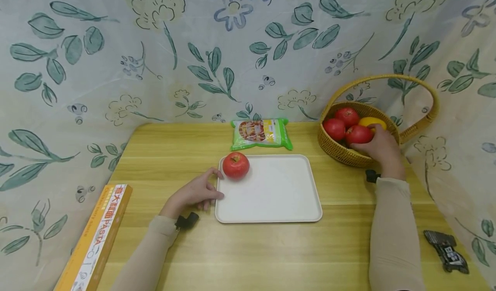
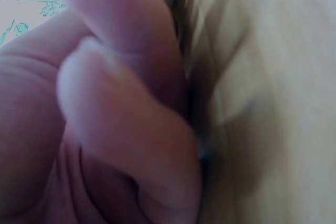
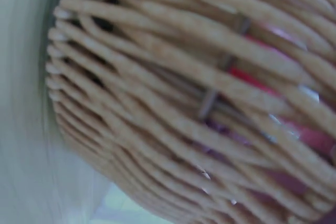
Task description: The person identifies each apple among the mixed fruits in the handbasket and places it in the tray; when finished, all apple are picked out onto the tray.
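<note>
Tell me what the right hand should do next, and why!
Perhaps the right hand should gently lift the front red fruit from the basket: the hand's fingers are on that fruit, while the white tray holds one red apple and has plenty of bare space.

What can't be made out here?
Head view: lower part of the yellow thing, behind a red fruit and the right hand.
Head view: near end of the pasta box, cut off by the bottom edge.
Right wrist view: full contents of the basket, behind its weave.
Left wrist view: grain of the tabletop, blurred.
</note>
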Demonstrator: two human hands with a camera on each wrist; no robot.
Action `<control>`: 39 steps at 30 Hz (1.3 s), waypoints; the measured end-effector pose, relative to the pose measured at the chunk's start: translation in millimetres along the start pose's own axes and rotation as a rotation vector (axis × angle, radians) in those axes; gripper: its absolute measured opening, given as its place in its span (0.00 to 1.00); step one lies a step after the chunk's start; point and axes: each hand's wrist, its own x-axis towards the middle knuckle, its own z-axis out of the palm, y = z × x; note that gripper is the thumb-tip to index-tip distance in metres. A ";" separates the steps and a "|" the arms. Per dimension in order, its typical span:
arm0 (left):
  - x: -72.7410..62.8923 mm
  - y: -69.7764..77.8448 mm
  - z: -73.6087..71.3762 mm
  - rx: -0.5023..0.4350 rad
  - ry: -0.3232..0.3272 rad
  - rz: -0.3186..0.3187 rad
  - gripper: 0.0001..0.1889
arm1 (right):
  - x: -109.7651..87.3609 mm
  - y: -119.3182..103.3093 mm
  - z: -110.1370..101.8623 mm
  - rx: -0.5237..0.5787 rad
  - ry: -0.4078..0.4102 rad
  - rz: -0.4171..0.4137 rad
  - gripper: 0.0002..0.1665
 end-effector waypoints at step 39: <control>-2.0 1.5 -0.1 -0.010 -0.004 0.017 0.34 | -14.4 -18.7 -1.9 0.254 0.114 0.079 0.69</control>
